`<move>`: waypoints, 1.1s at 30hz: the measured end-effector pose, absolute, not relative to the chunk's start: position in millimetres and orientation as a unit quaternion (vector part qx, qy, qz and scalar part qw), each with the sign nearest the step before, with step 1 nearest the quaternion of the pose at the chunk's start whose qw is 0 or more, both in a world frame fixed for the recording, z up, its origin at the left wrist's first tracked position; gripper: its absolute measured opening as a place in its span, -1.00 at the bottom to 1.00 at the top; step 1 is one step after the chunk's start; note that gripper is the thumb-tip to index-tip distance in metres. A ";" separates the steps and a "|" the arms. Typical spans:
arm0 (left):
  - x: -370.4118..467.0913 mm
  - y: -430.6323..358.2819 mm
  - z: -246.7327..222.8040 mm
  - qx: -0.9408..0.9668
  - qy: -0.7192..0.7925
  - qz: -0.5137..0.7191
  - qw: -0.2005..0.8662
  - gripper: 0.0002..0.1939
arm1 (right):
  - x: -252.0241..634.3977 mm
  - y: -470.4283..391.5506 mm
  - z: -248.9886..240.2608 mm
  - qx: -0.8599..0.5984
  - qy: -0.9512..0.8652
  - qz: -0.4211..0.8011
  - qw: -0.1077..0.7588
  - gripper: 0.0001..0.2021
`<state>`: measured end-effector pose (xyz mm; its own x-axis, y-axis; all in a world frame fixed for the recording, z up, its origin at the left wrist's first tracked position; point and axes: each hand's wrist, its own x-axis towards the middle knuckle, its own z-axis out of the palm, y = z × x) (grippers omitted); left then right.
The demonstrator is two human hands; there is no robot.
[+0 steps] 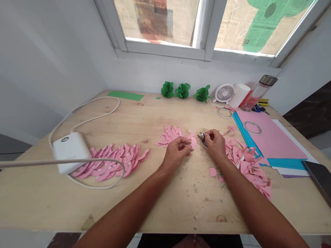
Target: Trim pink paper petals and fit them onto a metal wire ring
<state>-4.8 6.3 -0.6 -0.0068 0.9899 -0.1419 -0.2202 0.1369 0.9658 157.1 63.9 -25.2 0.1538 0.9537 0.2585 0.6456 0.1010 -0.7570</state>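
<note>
Across our pale wooden table [155, 206], near the front edge, lie specks and small pink scraps [212, 172] between our forearms. To the left, curved pink strips [113, 162] lie heaped beside a white power bank [71, 150]; to the right, a pile of pink offcuts [249, 165] spreads by our right forearm. Further in, our left hand [178, 151] has its fingers curled at a pink paper piece [192, 142], though we cannot tell whether they pinch it. Our right hand [216, 144] grips small scissors [202, 136], blades toward that piece. A smaller cluster of pink cutouts [172, 135] lies just beyond our left hand. Farther right we have a pink sheet [274, 137] under a tape roll [252, 127]. Three green paper shapes [183, 91] and a white fan [224, 93] stand near the wall, below the window [165, 51].
</note>
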 end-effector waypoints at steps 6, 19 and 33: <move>-5.3 7.0 -1.1 0.401 0.481 0.521 0.579 -0.83 | 156.8 64.3 -25.2 -0.631 -0.607 0.219 0.430 -0.83; -7.2 6.7 -4.5 0.451 0.469 0.536 0.539 -0.77 | 152.5 49.2 1.6 -0.537 -0.600 0.349 0.480 -0.82; -9.1 8.5 -11.7 0.493 0.472 0.526 0.508 -0.80 | 139.1 33.0 3.3 -0.471 -0.638 0.492 0.361 -0.87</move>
